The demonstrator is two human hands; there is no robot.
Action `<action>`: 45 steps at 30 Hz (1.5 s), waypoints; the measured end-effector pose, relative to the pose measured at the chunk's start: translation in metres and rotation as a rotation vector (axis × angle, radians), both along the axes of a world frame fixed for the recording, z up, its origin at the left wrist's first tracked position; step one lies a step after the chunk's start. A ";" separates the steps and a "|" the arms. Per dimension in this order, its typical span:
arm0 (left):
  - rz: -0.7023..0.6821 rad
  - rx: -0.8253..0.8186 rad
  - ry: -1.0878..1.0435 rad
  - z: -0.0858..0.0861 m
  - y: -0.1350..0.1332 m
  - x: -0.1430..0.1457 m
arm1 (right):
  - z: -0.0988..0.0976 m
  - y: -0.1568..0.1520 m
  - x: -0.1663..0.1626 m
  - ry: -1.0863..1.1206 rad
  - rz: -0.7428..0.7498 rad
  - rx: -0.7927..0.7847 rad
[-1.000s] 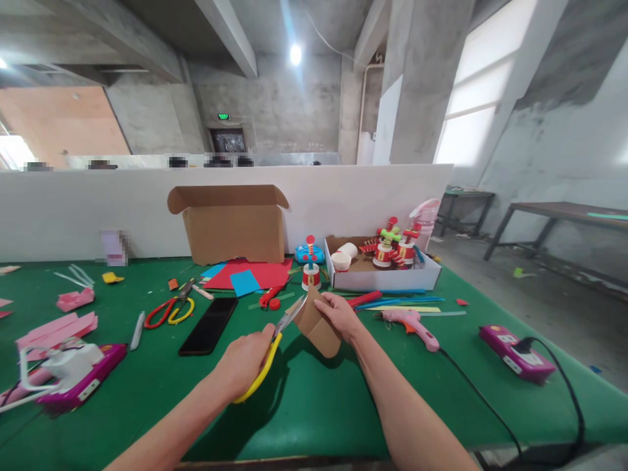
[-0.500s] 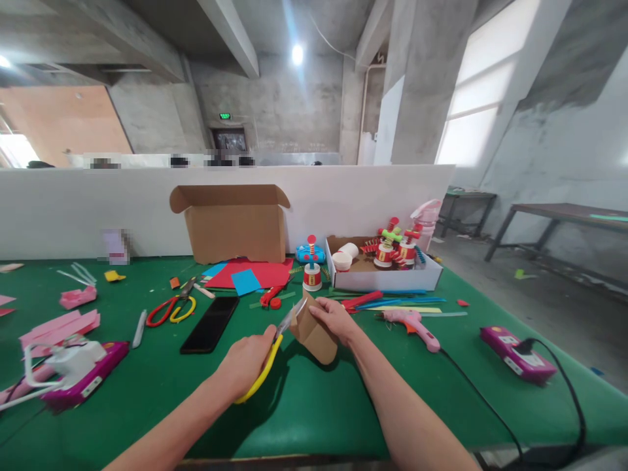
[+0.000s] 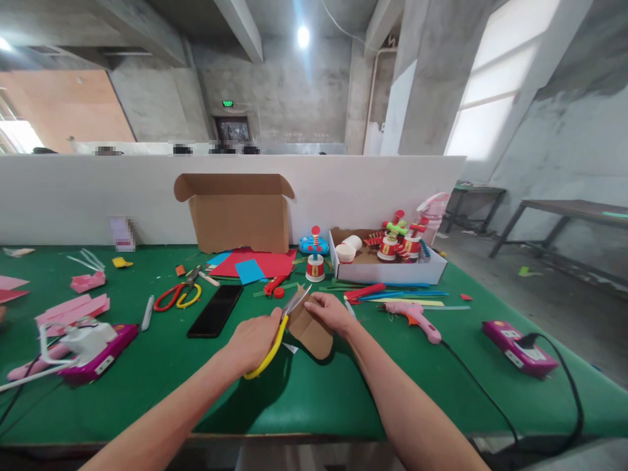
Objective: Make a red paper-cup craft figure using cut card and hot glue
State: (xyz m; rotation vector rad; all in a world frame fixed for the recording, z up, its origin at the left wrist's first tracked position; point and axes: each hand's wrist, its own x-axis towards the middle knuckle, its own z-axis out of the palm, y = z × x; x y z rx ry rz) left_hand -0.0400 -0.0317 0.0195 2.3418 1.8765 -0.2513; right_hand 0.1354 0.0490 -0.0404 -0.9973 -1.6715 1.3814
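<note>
My left hand [image 3: 252, 341] is closed round the yellow handles of a pair of scissors [image 3: 280, 322], whose blades point up and to the right into a brown paper cup [image 3: 310, 331]. My right hand [image 3: 330, 311] grips the top edge of that cup and holds it tilted just above the green table [image 3: 304, 399]. A small pale scrap [image 3: 289, 348] lies on the table under the cup.
A black phone [image 3: 216, 311], red-and-yellow scissors [image 3: 176, 297], a pink glue gun [image 3: 412, 316] with a black cord, an open cardboard box [image 3: 235, 212], coloured paper [image 3: 255, 265], a white tray [image 3: 392, 271] of cup figures and two magenta devices [image 3: 520, 350] lie around.
The cup and both hands have shifted slightly nearer and lower on the table. The scissor blades have gone further into the cup's edge, and a small scrap now lies beneath it.
</note>
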 end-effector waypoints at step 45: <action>0.048 0.038 -0.011 -0.010 0.006 0.007 | -0.010 0.008 0.001 -0.140 -0.092 0.164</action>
